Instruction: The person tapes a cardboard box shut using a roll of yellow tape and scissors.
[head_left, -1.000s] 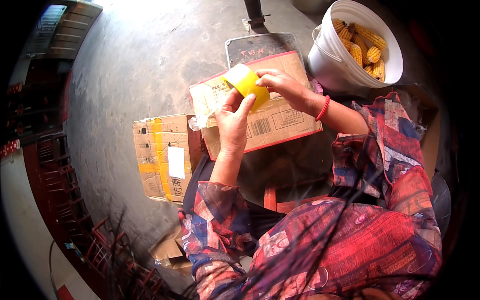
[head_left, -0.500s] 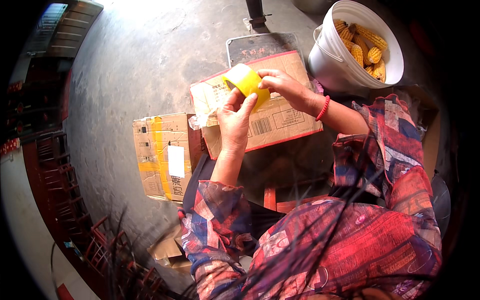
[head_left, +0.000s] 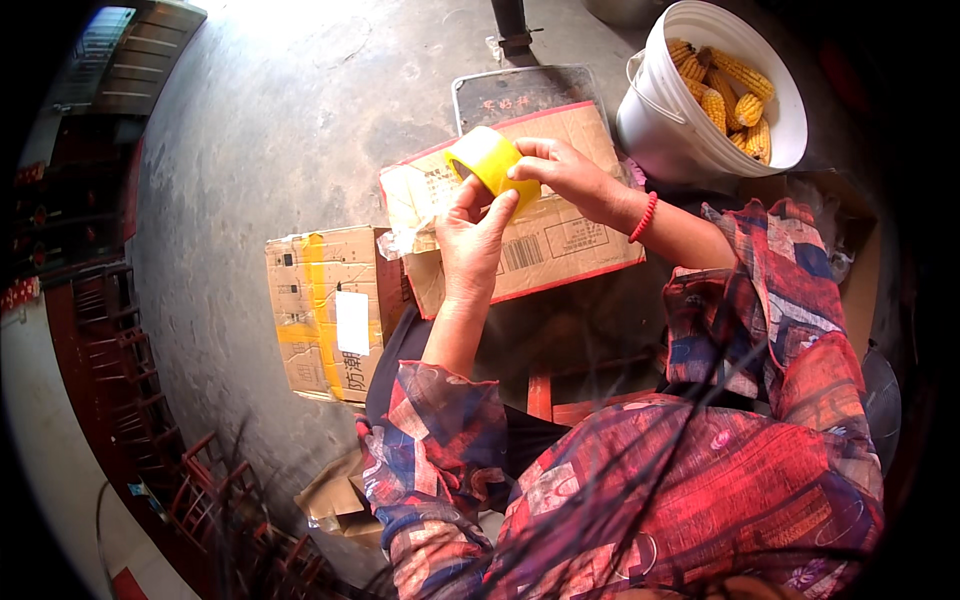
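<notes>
On my far left I've got a taped-up cardboard box (head_left: pixel 328 312) on the floor (head_left: pixel 215 270). Next, the left hand (head_left: pixel 470 245) is pinching a yellow tape roll (head_left: pixel 486 155) from below, so that's over the red-edged carton (head_left: pixel 560 235), between both hands. My right hand (head_left: pixel 575 178) has its fingertips on the roll's right side, red bracelet (head_left: pixel 645 217) on that wrist. Far right: white bucket (head_left: pixel 650 130), corn cobs (head_left: pixel 740 70) inside.

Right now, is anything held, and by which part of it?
A yellow tape roll: the left hand holds its lower edge; the right hand is at its right outer side, though whether it grips is unclear.
</notes>
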